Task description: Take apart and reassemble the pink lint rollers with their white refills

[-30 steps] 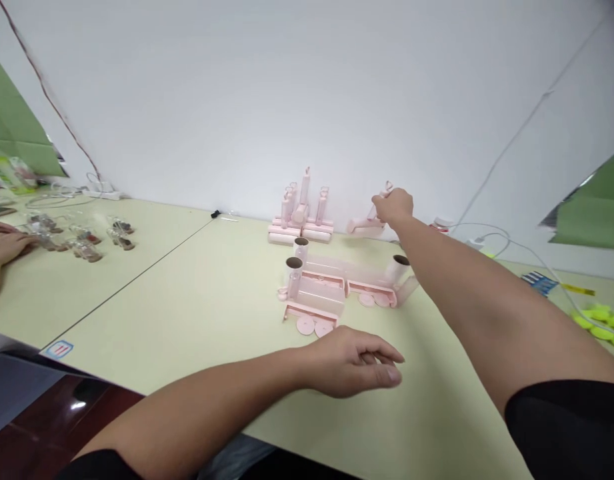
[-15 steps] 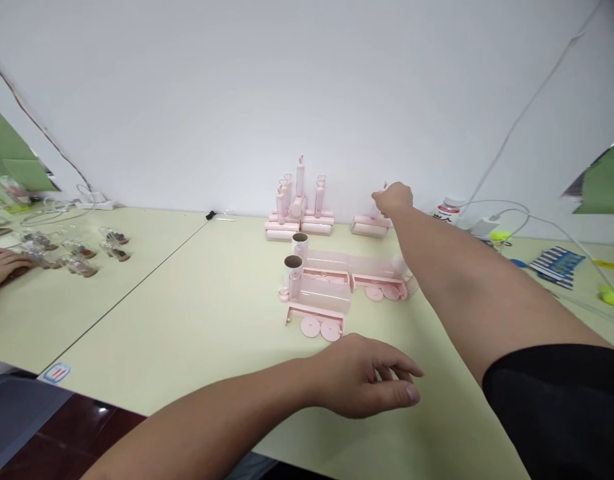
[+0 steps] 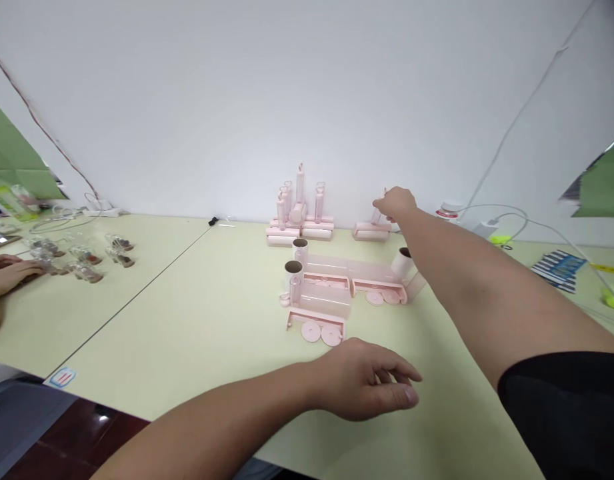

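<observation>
My right hand (image 3: pixel 395 203) reaches to the back by the wall, its fingers pinched on a small clear-pink tube (image 3: pixel 377 215) with a loop on top. That tube stands on a long pink case (image 3: pixel 372 231). My left hand (image 3: pixel 369 380) hovers over the front of the table, fingers apart, holding nothing. Just beyond it lie pink discs (image 3: pixel 311 331), an open pink tray-like part (image 3: pixel 297 318) and a clear-pink curved cover (image 3: pixel 327 300). White rolls with brown cardboard cores stand beside the covers, one at the left (image 3: pixel 293 275) and another (image 3: pixel 401 262) partly behind my right forearm.
Several pink cases and upright tubes (image 3: pixel 300 187) are grouped against the wall. A white bottle (image 3: pixel 447 212), cables and a striped packet (image 3: pixel 558 270) lie right. At far left, another person's hands (image 3: pixel 11 272) are near small plastic-wrapped items (image 3: pixel 87 270).
The whole view has shifted slightly downward. My right hand stays at the same tube, and my left hand keeps its pose. The other person's hands have moved right, closer to the wrapped items.
</observation>
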`<state>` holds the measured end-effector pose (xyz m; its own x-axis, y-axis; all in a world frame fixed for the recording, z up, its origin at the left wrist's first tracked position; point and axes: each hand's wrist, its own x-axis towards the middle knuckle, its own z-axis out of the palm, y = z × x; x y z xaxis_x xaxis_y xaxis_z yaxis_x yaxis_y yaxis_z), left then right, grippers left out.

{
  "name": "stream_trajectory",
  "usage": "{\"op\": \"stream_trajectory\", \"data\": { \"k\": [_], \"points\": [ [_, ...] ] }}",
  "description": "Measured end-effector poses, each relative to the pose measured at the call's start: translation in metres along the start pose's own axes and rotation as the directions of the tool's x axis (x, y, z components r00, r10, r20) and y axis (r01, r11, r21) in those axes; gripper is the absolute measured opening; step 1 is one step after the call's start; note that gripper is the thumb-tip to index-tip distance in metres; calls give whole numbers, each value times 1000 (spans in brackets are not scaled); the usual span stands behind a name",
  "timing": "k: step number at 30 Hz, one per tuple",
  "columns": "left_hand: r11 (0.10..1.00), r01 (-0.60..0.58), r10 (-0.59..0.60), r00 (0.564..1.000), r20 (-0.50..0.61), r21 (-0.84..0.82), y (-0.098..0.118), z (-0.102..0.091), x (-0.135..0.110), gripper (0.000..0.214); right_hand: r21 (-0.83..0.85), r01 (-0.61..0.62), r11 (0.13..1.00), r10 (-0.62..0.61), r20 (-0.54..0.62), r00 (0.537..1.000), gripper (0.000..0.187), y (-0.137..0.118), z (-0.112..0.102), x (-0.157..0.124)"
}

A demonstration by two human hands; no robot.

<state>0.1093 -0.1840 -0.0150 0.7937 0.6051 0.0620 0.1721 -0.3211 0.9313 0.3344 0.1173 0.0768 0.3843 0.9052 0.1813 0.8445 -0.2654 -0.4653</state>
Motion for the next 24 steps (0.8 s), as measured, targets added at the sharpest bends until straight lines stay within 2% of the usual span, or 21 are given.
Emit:
{"op": "stream_trajectory", "data": {
  "k": [10, 16, 24],
  "points": [
    [999, 38, -39, 998, 56, 18, -5, 0, 1, 49, -112, 41, 993, -34, 64, 997, 23, -3, -9, -3],
    [998, 48, -50, 997, 67, 31, -4, 0, 2, 45, -112, 24, 993, -17, 63, 998, 25, -4, -8, -4],
    [997, 45, -51, 995, 90, 59, -5, 0, 3, 47, -105, 26, 994, -19, 62, 998, 19, -4, -11, -7]
  ]
}}
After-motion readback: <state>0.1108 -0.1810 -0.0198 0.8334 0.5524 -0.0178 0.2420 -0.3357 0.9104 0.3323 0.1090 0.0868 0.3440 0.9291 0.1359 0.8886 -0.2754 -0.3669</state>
